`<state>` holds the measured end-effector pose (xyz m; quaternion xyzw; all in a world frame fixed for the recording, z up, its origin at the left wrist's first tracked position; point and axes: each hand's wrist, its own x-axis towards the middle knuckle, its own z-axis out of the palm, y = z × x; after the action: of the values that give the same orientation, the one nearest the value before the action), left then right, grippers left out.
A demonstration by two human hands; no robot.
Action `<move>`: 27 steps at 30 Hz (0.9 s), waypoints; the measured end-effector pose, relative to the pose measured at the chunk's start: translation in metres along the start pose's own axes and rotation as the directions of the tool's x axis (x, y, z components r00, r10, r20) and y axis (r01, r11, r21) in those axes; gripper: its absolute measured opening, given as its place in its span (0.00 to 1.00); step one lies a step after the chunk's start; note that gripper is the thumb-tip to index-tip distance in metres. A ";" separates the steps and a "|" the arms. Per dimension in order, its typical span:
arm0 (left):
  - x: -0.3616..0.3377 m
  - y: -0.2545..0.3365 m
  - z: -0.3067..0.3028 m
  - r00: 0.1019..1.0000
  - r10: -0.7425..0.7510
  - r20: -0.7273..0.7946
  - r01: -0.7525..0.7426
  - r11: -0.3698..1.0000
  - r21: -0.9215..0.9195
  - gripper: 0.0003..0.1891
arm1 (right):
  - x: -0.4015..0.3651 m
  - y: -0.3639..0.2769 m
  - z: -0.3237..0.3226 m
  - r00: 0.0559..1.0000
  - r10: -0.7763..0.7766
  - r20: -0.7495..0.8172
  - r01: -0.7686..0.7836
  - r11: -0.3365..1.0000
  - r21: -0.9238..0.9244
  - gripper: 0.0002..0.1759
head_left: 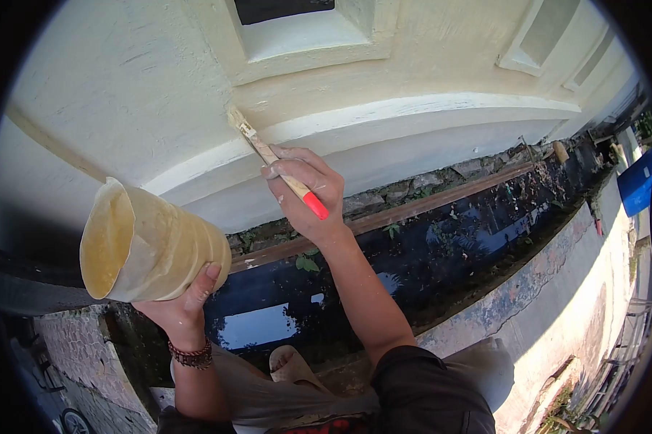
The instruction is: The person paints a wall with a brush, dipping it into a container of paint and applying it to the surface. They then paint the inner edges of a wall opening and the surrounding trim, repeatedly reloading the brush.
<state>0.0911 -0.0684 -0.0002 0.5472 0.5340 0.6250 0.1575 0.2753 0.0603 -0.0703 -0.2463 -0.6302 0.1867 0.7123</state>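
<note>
Paintbrush touches its bristles to the wall's moulding, pinched between the fingers of our right hand. Toward three o'clock the band looks whiter and toward eight duller, so we judge the coat part done. At seven o'clock our left hand wraps its fingers round the paint cup. The window sill crowds twelve, and a water-filled drain gapes at five.

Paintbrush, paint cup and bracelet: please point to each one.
paintbrush [261, 146], head view, on its wooden handle.
paint cup [167, 249], head view, on its side wall.
bracelet [190, 355], head view, on the beads.
</note>
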 end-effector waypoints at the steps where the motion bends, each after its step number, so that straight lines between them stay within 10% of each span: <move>1: -0.001 0.000 -0.003 1.000 0.006 0.010 -0.007 1.000 0.022 0.43 | 0.003 0.009 -0.011 0.993 0.051 -0.109 -0.050 0.999 0.013 0.14; 6: -0.001 0.006 -0.008 1.000 0.007 -0.021 -0.006 1.000 0.030 0.42 | 0.017 0.025 -0.069 0.811 -0.039 -0.584 -0.096 0.976 -0.197 0.09; 9: 0.001 0.010 -0.008 0.999 0.039 -0.012 -0.039 0.999 -0.005 0.42 | 0.016 0.014 -0.041 0.825 -0.230 -0.516 -0.084 0.853 -0.514 0.09; 10: 0.001 0.012 -0.006 0.998 0.039 -0.048 -0.040 0.999 -0.023 0.42 | 0.011 0.002 -0.019 0.886 0.034 -0.463 -0.204 0.925 -0.322 0.11; 15: 0.005 0.028 -0.017 0.999 0.004 -0.046 -0.004 1.000 -0.011 0.42 | -0.018 -0.010 0.047 0.998 -0.055 -0.006 0.054 0.991 -0.126 0.17; 22: 0.006 0.040 -0.049 0.998 0.040 -0.042 -0.041 0.999 -0.022 0.46 | 0.004 0.007 -0.034 0.786 -0.014 -0.618 -0.114 0.979 -0.168 0.11; 25: 0.010 0.050 -0.051 0.998 -0.037 -0.059 0.033 0.998 -0.062 0.46 | 0.026 -0.037 -0.049 0.446 0.372 -0.814 -0.170 0.928 0.331 0.13; 27: 0.015 0.054 -0.046 0.997 0.001 -0.072 -0.015 0.981 -0.195 0.45 | 0.028 -0.043 -0.065 0.496 0.529 -0.689 -0.086 0.819 0.567 0.16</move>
<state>0.0676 -0.1002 0.0601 0.5085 0.4733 0.6941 0.1889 0.3415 0.0338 -0.0284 -0.2394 -0.1018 0.3215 0.9105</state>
